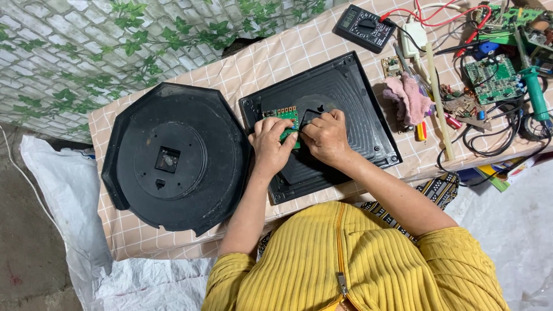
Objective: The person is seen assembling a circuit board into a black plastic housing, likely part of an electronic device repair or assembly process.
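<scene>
- Left hand (pixel 271 144) and right hand (pixel 325 137) meet over the green circuit board (pixel 286 118) (inside the black square tray (pixel 357 109)).
- Both sets of fingers pinch the board, its long axis running across the tray.

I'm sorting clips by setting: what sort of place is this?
Probably an informal electronics repair bench. A multimeter with red leads, loose green circuit boards and a soldering iron crowd the cloth-covered table.

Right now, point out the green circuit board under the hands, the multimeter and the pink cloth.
green circuit board (pixel 286 117): head view, bare upper edge.
multimeter (pixel 365 26): head view, centre dial.
pink cloth (pixel 409 99): head view, middle of the folds.
</scene>
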